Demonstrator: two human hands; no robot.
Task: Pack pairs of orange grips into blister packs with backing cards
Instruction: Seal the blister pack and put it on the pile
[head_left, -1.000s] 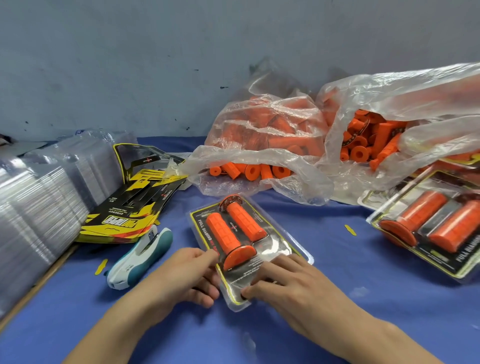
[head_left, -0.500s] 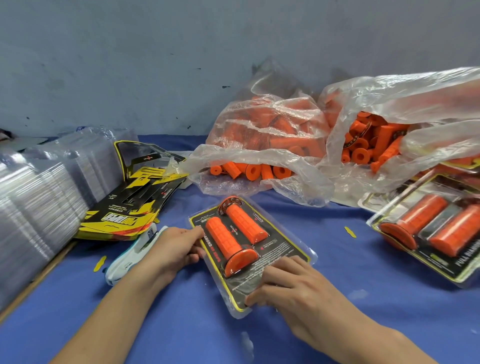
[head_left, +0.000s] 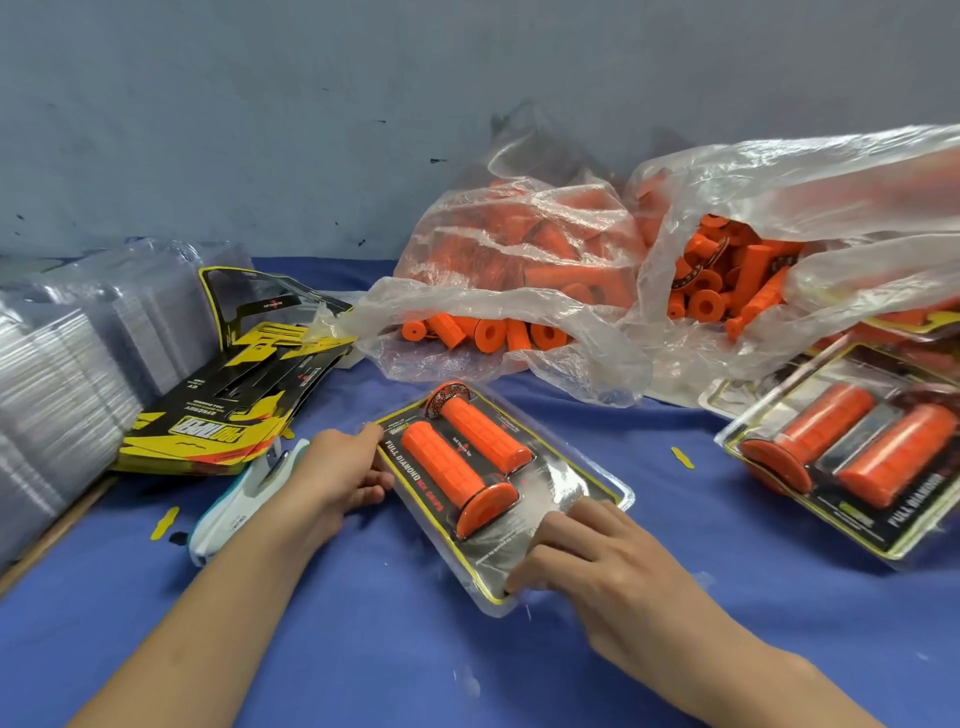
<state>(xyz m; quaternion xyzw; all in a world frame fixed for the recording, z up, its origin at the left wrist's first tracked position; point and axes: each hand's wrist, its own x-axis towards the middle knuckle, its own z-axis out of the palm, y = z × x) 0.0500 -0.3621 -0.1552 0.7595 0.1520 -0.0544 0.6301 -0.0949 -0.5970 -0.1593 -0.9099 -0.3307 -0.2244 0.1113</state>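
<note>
In the head view, the pack (head_left: 566, 480) with its two grips (head_left: 457, 462) lies on the blue surface (head_left: 363, 649). The left hand (head_left: 337, 467) pinches its left edge, and the right hand (head_left: 613, 566) presses nearly straight fingers (head_left: 592, 514) on the near corner. I'd press evenly round the rim. The stapler (head_left: 234, 504) sits just left, with open room nearer.

A white-and-teal stapler (head_left: 234, 512) lies just left of the grip (head_left: 451, 467) on blue cloth (head_left: 363, 649), with yellow scraps (head_left: 681, 457) to its left and right and a grey wall (head_left: 260, 130) behind.

Stapler (head_left: 232, 513) partly behind left hand (head_left: 340, 467)
</note>
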